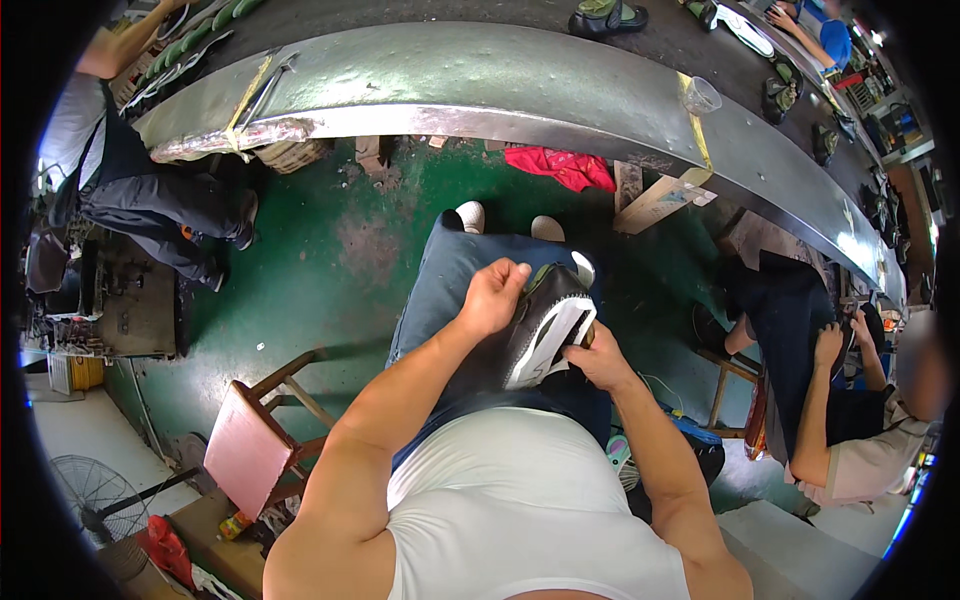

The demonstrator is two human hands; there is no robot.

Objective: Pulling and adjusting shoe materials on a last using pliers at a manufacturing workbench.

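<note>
Over my lap I hold a dark shoe [537, 310] with green at its opening, tilted so that its white underside faces up. White stitches run along the edge of that underside. My right hand [601, 360] grips the shoe, its thumb on the underside. Beside the shoe's upper side, my left hand [494, 297] is closed, fingertips pinched together. What the left fingers hold, if anything, is too small to make out. Blue-grey cloth [432, 275] covers my legs beneath the shoe.
A long metal-edged bench [400, 75] curves across the front, with several shoes [608, 17] on it. A pink-topped stool [245, 450] stands left, near a fan [92, 500]. People sit or stand at both sides. Red cloth [562, 167] lies under the bench.
</note>
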